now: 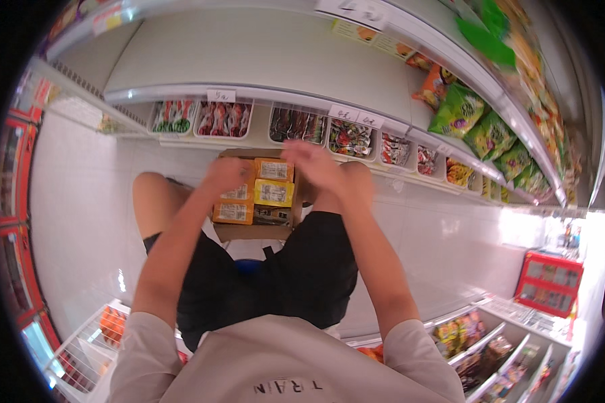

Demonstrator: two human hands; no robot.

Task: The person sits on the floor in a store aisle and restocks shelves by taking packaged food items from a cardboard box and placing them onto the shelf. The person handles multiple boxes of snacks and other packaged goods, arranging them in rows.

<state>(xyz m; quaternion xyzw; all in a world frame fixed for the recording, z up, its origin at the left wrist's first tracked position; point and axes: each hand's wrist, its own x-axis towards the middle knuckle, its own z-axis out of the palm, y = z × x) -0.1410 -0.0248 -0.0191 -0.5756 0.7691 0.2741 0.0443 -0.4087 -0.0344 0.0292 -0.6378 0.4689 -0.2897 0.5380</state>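
A cardboard box (pixel 254 232) stands between my knees, its top open. Inside lie several flat packets in two columns: orange packets (pixel 233 213), a yellow packet (pixel 274 193) and a dark packet (pixel 272 215), most bearing printed labels. My left hand (pixel 226 174) is over the box's left side, blurred and partly covering the orange packets there; whether it grips one is hidden. Above the box's far right corner is my right hand (pixel 311 162), also blurred, its fingers spread and nothing visible in them.
White trays of wrapped snacks (pixel 223 120) line the bottom shelf ahead. Above runs a pale shelf board (pixel 262 55), with green snack bags (pixel 456 111) at its right. Behind me are a wire rack (pixel 88 347) and a divided snack shelf (pixel 499 347). Red-framed crates (pixel 12 171) stand left.
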